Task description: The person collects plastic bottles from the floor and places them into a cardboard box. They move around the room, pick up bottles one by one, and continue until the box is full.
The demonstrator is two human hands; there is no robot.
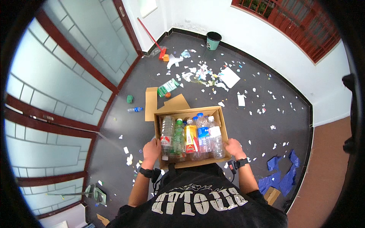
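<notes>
An uncovered cardboard box is held in front of my body at waist height. My left hand grips its left side, and my right hand grips its right side. Plastic bottles lie in a row inside: a clear ribbed one, a green-tinted one, one with a yellow and red label, one with a blue label, and a clear one with a white cap. More blue caps peek out among them, and the bottles beneath are mostly hidden.
Torn paper litters the dark tiled floor. A broom leans by the corner, near a green bin. Beyond the box lie flat cardboard and a green carton. A dustpan stands left; blue sheeting lies right.
</notes>
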